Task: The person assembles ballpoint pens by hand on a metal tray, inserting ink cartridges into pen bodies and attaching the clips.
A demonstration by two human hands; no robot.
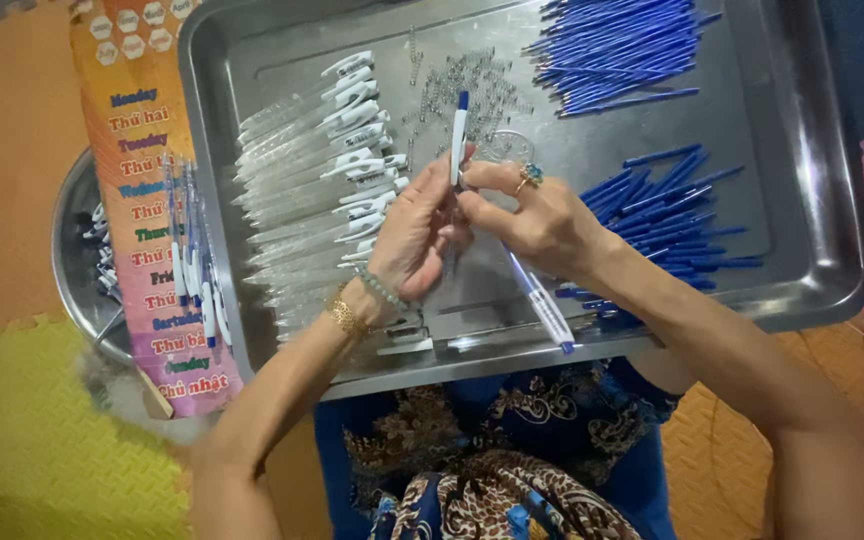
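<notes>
while both hands meet near the steel tray's [812, 250] front edge, the left hand [407, 235] and right hand [542, 220] pinch one white pen [459, 140] upright.

place: home floor workspot | cues: foam puzzle mats [12, 420], steel tray [802, 200] of pen parts

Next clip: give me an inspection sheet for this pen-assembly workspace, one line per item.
Surface: steel tray on foam floor mats.
Job's things: white-and-blue pen held upright; clear barrels in a row; blue refills; small springs.
Clutter: finished pens on a printed sheet at left.
Grippers: left hand and right hand both grip the pen.
Cables: nothing seen.
Surroundings: round metal bowl at left.
</notes>
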